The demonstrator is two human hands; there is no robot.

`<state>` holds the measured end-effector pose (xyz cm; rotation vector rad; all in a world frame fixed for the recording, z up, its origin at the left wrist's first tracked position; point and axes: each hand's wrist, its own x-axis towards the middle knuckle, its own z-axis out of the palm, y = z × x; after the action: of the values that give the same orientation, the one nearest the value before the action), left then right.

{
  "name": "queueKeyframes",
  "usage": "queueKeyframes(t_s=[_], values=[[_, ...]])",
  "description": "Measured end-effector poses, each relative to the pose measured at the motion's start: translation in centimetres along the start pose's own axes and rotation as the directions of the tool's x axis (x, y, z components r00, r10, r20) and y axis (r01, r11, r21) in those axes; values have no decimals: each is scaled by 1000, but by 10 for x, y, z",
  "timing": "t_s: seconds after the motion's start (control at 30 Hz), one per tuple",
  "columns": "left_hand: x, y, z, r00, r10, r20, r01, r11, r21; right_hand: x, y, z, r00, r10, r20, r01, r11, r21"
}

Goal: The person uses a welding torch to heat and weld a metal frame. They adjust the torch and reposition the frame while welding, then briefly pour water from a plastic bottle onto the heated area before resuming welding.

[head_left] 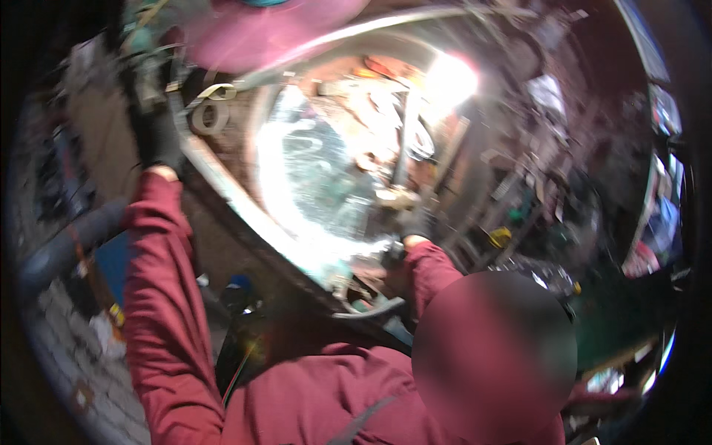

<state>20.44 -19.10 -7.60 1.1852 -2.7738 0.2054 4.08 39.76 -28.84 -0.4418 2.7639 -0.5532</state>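
Observation:
My left arm reaches far forward along the left side, and my left hand [157, 133], in a dark glove, is beside the pale edge of the workbench [222, 185]. Its fingers blur into the dark clutter, so their pose is hidden. At the middle right of the bench is my right hand [417, 221], also gloved. It looks closed at the near end of a long dark bar [405, 141], next to a yellowish-brown piece [394, 198]. Glare and blur obscure what exactly it grips.
A roll of tape [211, 117] lies near the bench's left edge. A large pink round object [259, 33], blurred, is at the top. Loose tools and scraps crowd the bench, with a bright light patch [451, 78] behind. Further clutter, including a yellow item [500, 237], fills the right.

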Motion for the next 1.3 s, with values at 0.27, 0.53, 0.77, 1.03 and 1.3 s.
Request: queueKeyframes(t_s=[0.27,0.53,0.77,1.03,1.3], values=[[26,-23,-3,966,-82,-247,-72,828,-556,-30,-88,-63,907,43,419,14,991,-131],[41,-105,43,960,114,-256,-147,983,-113,-5,-16,-178,955,-206,-212,188,977,-105],[43,-61,46,970,-12,-241,-97,896,-434,23,192,-279,864,64,-499,-189,960,-205],[54,-99,65,974,94,-204,-134,972,-194,29,180,-312,997,76,-11,-76,994,-79],[23,-76,56,975,150,-167,-182,964,-196,-63,63,-261,621,-252,742,586,778,-227]])
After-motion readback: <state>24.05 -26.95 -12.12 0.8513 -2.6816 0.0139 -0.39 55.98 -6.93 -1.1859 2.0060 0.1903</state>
